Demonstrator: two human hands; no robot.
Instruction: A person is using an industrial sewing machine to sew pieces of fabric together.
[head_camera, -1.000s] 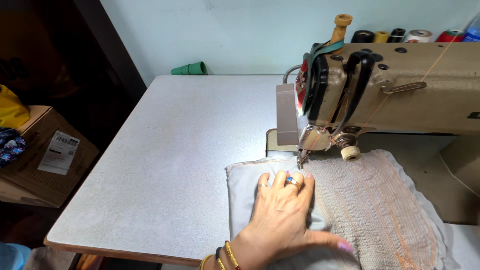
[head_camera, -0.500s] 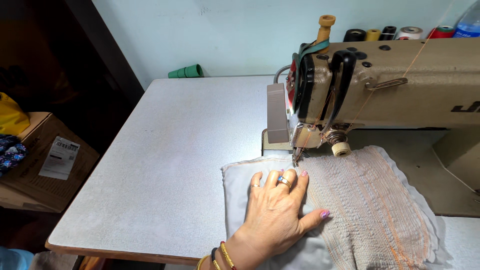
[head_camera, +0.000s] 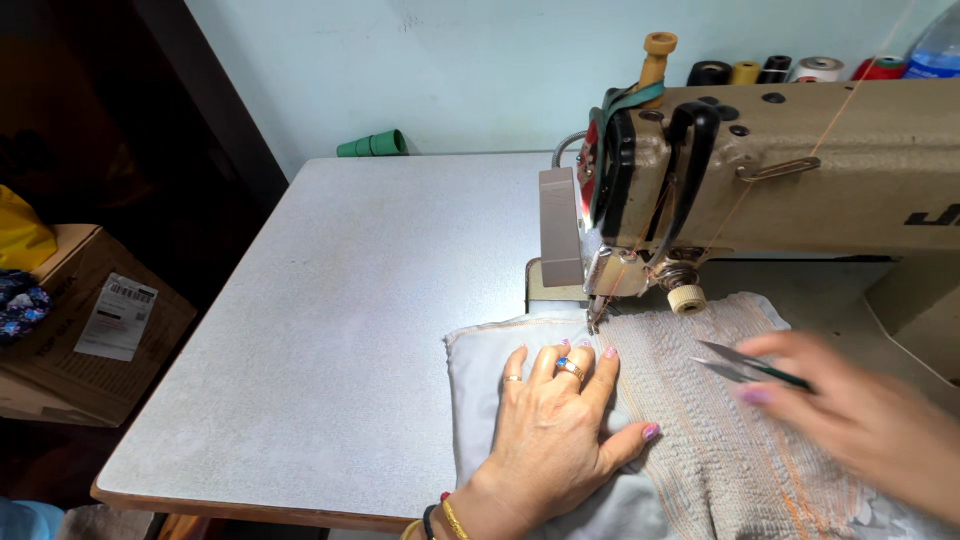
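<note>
- Head view, far left: cardboard box (head_camera: 95, 330) on the floor beside the table (head_camera: 330, 330).
- Left hand (head_camera: 553, 432) as before, spread flat, pinning the pale grey fabric (head_camera: 690, 440) just short of the needle.
- Newly arrived at right: right hand (head_camera: 860, 420), blurred, gripping thread snips (head_camera: 745, 362) over the cloth; stitching apparently paused for trimming.

My left hand (head_camera: 545, 440): flat on pale grey fabric (head_camera: 480, 390), fingers (head_camera: 570, 365) spread just beside the needle of the beige sewing machine (head_camera: 800, 170). My right hand (head_camera: 860, 420): blurred, holding thread snips (head_camera: 745, 362) above the fabric's ribbed part. Grey counter (head_camera: 340, 330); green thread cone (head_camera: 372, 146) at its far edge.
</note>
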